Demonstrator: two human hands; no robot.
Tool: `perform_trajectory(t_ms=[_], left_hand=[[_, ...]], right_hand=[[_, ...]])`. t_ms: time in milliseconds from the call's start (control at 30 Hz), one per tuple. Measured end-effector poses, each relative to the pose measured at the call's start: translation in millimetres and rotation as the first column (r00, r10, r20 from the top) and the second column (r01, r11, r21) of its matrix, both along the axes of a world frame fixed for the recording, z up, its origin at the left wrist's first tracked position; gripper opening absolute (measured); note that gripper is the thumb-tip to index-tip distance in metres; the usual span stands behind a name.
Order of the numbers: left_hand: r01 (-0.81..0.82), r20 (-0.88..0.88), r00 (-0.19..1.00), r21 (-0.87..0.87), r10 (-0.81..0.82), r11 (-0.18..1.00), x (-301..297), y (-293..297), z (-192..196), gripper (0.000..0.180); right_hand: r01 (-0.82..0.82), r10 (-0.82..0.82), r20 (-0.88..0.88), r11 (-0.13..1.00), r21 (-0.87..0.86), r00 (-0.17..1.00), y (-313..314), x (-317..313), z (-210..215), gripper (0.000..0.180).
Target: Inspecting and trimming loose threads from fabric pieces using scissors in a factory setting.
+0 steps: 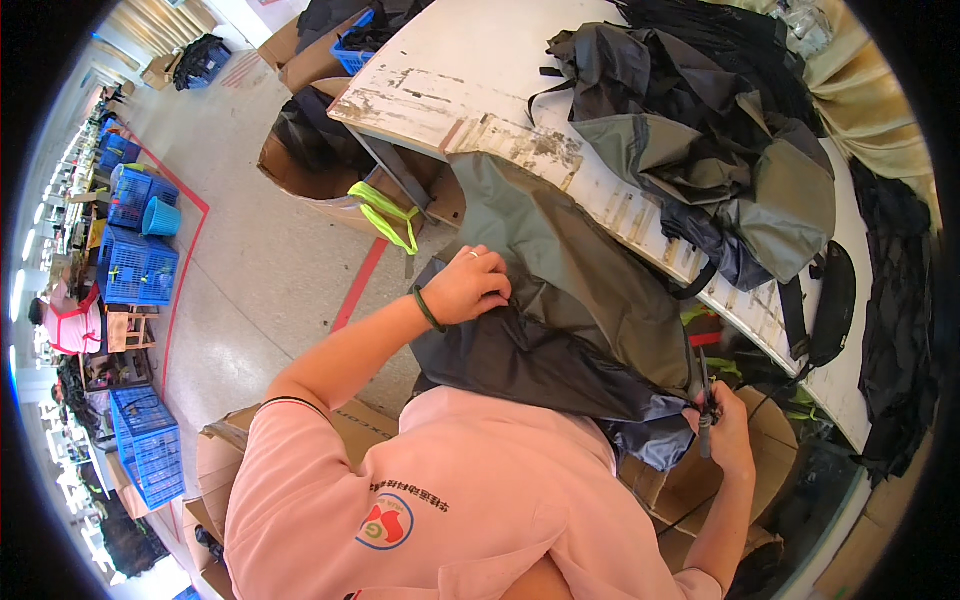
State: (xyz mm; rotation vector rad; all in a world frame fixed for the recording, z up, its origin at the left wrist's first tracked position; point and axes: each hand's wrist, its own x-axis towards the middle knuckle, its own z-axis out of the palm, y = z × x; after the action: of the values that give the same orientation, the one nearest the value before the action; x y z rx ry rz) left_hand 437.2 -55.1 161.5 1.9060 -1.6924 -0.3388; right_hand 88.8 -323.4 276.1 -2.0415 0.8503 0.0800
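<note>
A large sewn piece of thin olive and black fabric hangs across my front, between my body and the table edge. My left hand is closed on it near its left side, fingers curled into the cloth by the olive and black seam. At the fabric's right end, my right hand holds dark metal scissors, blades pointing away from me and close to the fabric's edge. Part of the grip is hidden by the fingers. The lower black part of the cloth looks creased and shiny.
On the worn white table lies a heap of olive and black fabric pieces. A black padded strap rests near its right edge. Cardboard boxes stand beside me; a lime strap hangs over another. Blue crates and a person are far left.
</note>
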Motion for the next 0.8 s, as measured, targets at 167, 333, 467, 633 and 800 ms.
perform_trajectory(t_ms=[167, 333, 467, 633, 800], left_hand=[[-0.127, -0.387, 0.919, -0.112, 0.074, 0.986, 9, 7, 1, 0.011], [-0.196, -0.666, 0.730, 0.011, 0.154, 0.980, 11, 19, 8, 0.010], [-0.195, -0.703, 0.690, 0.047, 0.172, 0.980, 9, 23, 13, 0.011], [-0.076, -0.158, 0.986, -0.127, 0.056, 0.989, -1, 10, 31, 0.027], [0.031, -0.067, 0.997, -0.045, -0.034, 0.999, -14, 0, 24, 0.023]], right_hand=[[0.017, -0.017, 0.011, 1.000, -0.020, 1.000, -7, -10, -9, 0.028], [-0.015, 0.018, 0.039, 0.998, -0.054, 0.999, -10, -12, -15, 0.027], [-0.006, 0.006, 0.009, 0.999, -0.038, 1.000, -9, -6, -12, 0.027], [0.007, -0.007, -0.014, 1.000, 0.003, 1.000, -7, -5, -12, 0.027], [-0.001, 0.001, -0.011, 1.000, -0.005, 1.000, -7, -7, -16, 0.026]])
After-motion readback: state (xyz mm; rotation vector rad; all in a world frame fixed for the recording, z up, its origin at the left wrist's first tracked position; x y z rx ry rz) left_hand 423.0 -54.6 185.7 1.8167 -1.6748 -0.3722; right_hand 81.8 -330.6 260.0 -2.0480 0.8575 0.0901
